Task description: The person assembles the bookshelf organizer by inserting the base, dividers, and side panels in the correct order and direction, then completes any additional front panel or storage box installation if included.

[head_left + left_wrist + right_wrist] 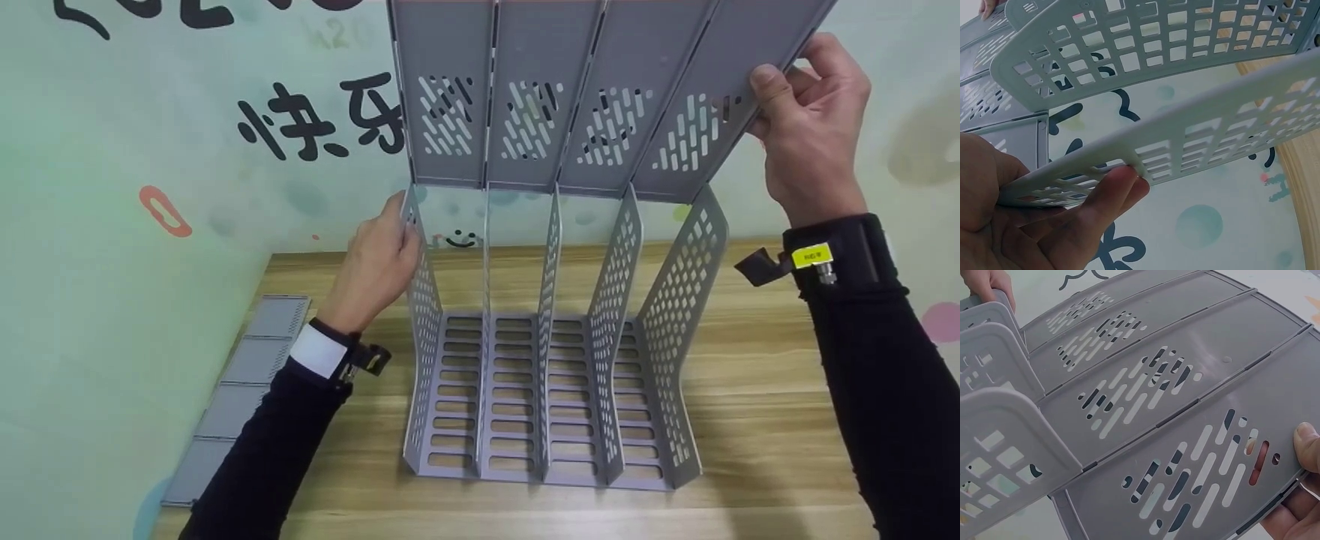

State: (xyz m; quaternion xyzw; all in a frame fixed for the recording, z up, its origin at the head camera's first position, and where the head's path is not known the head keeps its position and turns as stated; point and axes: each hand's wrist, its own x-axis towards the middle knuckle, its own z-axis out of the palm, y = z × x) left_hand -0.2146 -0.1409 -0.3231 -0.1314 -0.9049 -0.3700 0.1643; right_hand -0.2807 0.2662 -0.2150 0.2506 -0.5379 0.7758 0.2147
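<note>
My left hand (377, 251) grips the grey perforated plastic rack (544, 360); my right hand (819, 124) pinches the grey slotted panel (616, 64). Align edges squarely.

Smooth plastic rack (547, 352), faintly glossy plastic panel (547, 56), wood-grained tabletop (765, 405), cloth sleeves (877, 390)

Left hand (379, 251), bare; left sleeve (262, 450), long, black, close-fitting; white wristband (318, 351), edged in black; small black wrist mount (371, 358), projecting from the band's inner side. Right hand (821, 127), bare; right sleeve (874, 375), long, black, matching; broad black wrist cuff (855, 244); yellow label (812, 256), dark marking too small to read; silvery metal connector (826, 273), just below the label; angular black tab (759, 268), projecting inward.
</note>
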